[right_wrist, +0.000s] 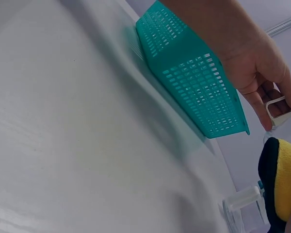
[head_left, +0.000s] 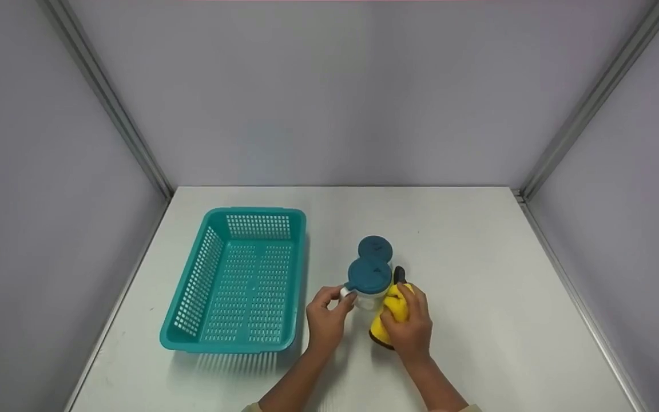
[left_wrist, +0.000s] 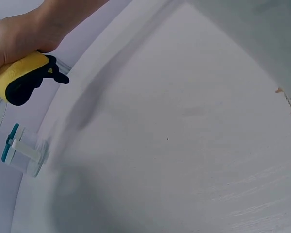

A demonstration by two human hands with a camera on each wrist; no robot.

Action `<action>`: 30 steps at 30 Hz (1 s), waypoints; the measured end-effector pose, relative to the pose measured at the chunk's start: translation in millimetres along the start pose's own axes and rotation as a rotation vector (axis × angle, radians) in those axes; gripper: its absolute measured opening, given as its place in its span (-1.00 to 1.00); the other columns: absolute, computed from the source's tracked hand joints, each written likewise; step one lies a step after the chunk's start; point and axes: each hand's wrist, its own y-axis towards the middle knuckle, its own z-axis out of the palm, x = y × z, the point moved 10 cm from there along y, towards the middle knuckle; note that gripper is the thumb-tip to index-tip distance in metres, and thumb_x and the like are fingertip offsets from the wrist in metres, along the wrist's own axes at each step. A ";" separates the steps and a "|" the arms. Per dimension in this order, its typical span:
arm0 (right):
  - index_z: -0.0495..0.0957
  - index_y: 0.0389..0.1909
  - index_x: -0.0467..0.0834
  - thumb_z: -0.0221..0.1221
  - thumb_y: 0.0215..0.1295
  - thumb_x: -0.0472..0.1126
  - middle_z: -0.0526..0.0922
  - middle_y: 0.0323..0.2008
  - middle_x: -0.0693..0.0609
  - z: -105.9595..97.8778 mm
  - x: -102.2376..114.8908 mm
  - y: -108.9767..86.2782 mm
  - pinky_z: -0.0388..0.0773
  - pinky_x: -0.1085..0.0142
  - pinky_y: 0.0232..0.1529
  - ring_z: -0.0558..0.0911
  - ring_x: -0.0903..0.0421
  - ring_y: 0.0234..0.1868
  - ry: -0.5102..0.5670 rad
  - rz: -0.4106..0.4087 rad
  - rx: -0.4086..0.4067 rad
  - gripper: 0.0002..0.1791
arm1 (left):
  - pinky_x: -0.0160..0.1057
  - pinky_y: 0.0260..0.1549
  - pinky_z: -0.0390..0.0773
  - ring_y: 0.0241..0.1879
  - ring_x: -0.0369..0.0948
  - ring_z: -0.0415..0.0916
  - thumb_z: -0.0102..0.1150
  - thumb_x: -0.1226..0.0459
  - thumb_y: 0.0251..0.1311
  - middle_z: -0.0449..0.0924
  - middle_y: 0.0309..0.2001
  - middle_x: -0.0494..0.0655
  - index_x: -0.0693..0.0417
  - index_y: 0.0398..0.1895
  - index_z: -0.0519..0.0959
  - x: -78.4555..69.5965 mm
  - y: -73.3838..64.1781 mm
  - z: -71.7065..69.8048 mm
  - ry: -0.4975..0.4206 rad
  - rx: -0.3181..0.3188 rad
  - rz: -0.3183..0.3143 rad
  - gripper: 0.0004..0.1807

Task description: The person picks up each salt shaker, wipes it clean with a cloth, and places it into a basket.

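My left hand (head_left: pixel 325 317) pinches the white handle (right_wrist: pixel 281 118) of a clear jar with a round blue lid (head_left: pixel 369 276). In the right wrist view the fingers and thumb are curled at that handle, above the table. My right hand (head_left: pixel 412 329) grips a bunched yellow cloth (head_left: pixel 384 327) with black edging, close against the right side of the held jar. A second clear jar (left_wrist: pixel 28 153) with a blue lid and white handle stands on the table just behind. From the head view, the held jar's lid partly hides it.
A teal perforated basket (head_left: pixel 252 289) sits on the white table (head_left: pixel 478 274), left of my hands. Grey panels (head_left: pixel 329 97) rise behind the table and along both sides.
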 end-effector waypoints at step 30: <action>0.60 0.05 -0.23 0.31 -0.07 -0.25 0.63 0.00 -0.15 8.6 29.4 -8.8 0.47 0.46 0.16 0.67 0.01 -0.08 -0.002 -0.276 0.001 -0.46 | -0.34 -0.28 0.70 -0.27 -0.08 0.60 0.32 0.39 0.18 0.57 -0.34 0.00 0.20 -0.17 0.69 -32.0 1.7 -6.9 0.091 -0.084 -0.029 -0.85</action>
